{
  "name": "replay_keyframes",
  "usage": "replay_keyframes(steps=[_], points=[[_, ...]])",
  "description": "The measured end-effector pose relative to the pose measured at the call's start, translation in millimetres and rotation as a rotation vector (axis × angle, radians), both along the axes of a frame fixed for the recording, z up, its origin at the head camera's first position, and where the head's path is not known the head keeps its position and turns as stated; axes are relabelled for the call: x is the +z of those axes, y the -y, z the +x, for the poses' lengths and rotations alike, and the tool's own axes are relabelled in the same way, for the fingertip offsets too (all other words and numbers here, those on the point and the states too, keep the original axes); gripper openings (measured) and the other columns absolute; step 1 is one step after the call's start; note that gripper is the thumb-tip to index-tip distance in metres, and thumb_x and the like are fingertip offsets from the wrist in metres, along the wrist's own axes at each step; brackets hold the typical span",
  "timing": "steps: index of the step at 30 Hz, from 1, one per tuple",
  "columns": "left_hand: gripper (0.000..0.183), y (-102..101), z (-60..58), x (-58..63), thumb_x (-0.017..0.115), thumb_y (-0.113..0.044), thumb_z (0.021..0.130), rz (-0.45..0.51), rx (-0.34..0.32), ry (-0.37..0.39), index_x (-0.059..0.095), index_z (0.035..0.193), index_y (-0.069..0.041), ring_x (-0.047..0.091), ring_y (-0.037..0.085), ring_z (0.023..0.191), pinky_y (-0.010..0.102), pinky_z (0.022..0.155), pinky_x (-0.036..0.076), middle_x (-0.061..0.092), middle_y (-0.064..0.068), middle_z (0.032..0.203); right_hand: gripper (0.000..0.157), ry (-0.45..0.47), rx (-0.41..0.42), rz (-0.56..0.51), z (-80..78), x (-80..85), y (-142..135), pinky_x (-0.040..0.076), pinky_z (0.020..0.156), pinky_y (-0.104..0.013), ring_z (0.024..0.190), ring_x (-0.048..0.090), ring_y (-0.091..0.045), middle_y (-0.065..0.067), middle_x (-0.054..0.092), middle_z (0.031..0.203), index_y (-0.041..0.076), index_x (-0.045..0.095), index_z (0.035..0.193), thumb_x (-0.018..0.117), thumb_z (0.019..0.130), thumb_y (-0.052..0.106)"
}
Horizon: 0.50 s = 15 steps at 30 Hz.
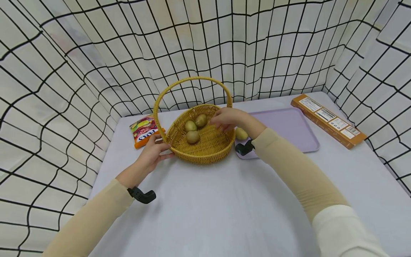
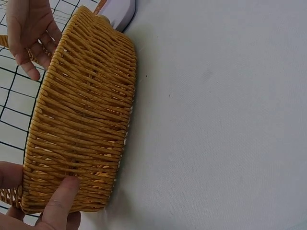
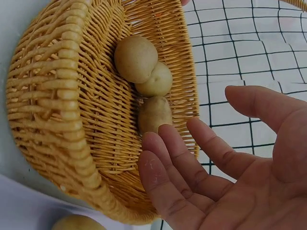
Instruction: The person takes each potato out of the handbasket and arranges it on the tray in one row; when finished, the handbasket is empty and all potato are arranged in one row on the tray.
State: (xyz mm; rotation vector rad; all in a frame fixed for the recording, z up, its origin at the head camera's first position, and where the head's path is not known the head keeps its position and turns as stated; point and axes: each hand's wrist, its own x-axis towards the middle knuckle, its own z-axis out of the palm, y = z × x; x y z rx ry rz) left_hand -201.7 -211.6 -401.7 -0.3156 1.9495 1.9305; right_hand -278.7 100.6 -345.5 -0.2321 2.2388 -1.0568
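A yellow wicker basket point(image 1: 205, 157) with a tall arched handle stands on the table, and three potatoes point(image 1: 193, 137) lie together on its left side. My left hand point(image 1: 153, 151) holds the basket's left side by the handle's base; in the left wrist view its thumb point(image 2: 61, 199) presses the outer weave. Over the basket's right part hovers my right hand point(image 1: 227, 119), its fingers point(image 3: 180, 163) spread and loosely bent with nothing in them. Another potato point(image 1: 240, 134) lies on the lilac tray point(image 1: 289, 123), partly behind the right wrist.
Left of the basket lies a red and orange snack packet point(image 1: 144, 130), close to the left hand. A long orange-brown box point(image 1: 327, 119) rests at the table's right back, beyond the tray. Black netting point(image 1: 205, 43) over white cloth rises behind and at both sides.
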Motion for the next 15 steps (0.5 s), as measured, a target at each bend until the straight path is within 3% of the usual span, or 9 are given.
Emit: replay_keyframes(steps=[10, 15], points=[[0.062, -2, -1.3, 0.9, 0.049, -0.002, 0.105, -0.015, 0.01, 0.0, 0.014, 0.156, -0.011, 0.038, 0.038, 0.146, 0.045, 0.106, 0.053, 0.022, 0.018, 0.159, 0.07, 0.085, -0.062, -0.062, -4.4, -0.7, 14, 0.055, 0.108, -0.044, 0.123, 0.063, -0.035, -0.017, 0.062, 0.141, 0.008, 0.034, 0.159, 0.061, 0.102, 0.038], [0.062, -2, -1.1, 0.1, 0.049, -0.002, 0.105, -0.014, 0.007, 0.0, 0.014, 0.156, -0.011, 0.038, 0.038, 0.146, 0.046, 0.106, 0.053, 0.023, 0.018, 0.159, 0.074, 0.122, -0.092, -0.068, -7.9, -5.7, 22, 0.054, 0.109, -0.045, 0.126, 0.063, -0.036, -0.017, 0.061, 0.142, 0.009, 0.037, 0.157, 0.067, 0.098, 0.042]])
